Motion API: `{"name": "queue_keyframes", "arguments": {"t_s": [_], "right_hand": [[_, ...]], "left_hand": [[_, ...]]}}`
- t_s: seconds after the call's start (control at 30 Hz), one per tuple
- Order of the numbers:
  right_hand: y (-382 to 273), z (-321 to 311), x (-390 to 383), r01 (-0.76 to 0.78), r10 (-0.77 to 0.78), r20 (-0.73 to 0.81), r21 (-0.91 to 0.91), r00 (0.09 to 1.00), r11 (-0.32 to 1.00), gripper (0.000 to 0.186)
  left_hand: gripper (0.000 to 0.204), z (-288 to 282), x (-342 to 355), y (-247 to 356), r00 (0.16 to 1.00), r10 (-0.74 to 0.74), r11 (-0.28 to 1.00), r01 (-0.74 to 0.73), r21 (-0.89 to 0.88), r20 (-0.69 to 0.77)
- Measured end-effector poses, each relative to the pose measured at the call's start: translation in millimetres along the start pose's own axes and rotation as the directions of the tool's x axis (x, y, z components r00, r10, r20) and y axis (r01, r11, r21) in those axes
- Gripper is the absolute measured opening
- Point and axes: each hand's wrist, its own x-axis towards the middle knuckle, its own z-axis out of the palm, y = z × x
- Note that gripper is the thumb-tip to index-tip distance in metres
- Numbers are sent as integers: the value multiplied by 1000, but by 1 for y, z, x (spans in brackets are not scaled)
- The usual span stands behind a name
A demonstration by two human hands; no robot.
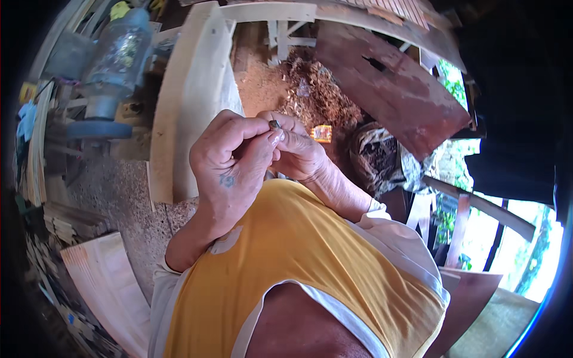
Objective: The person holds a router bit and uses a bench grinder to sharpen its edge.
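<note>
My left hand point(225, 148) and my right hand point(301, 150) meet in front of my chest, fingertips touching. Between the pinched thumbs and fingers sits a small dark object point(274, 125) with a brownish tip, too small to name. Both hands are closed around it, and the fingers cover most of it. Beyond the right hand, a small orange packet point(322, 133) lies low down near the wood shavings point(322, 89).
A pale thick wooden plank point(179, 113) stands left of my hands. Further left is a blue-grey machine point(113, 71). A reddish-brown board point(388, 77) leans at the right, above a crumpled sack point(406, 170). Curved pale boards point(110, 280) lie lower left.
</note>
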Motion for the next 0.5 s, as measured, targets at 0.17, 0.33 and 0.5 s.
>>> {"name": "queue_keyframes", "arguments": {"t_s": [0.17,0.33,0.5], "right_hand": [[-2,-20,-29,25,-13,-72,161,997,987,14],[-4,-29,-46,90,-69,-111,200,991,976,11],[-11,-31,-50,87,-58,-152,193,987,977,14]], "left_hand": [[7,25,6,-14,990,-48,999,46,13,132],[4,42,9,-16,968,-134,991,133,20,211],[3,48,13,-18,952,-189,981,193,7,242]]}}
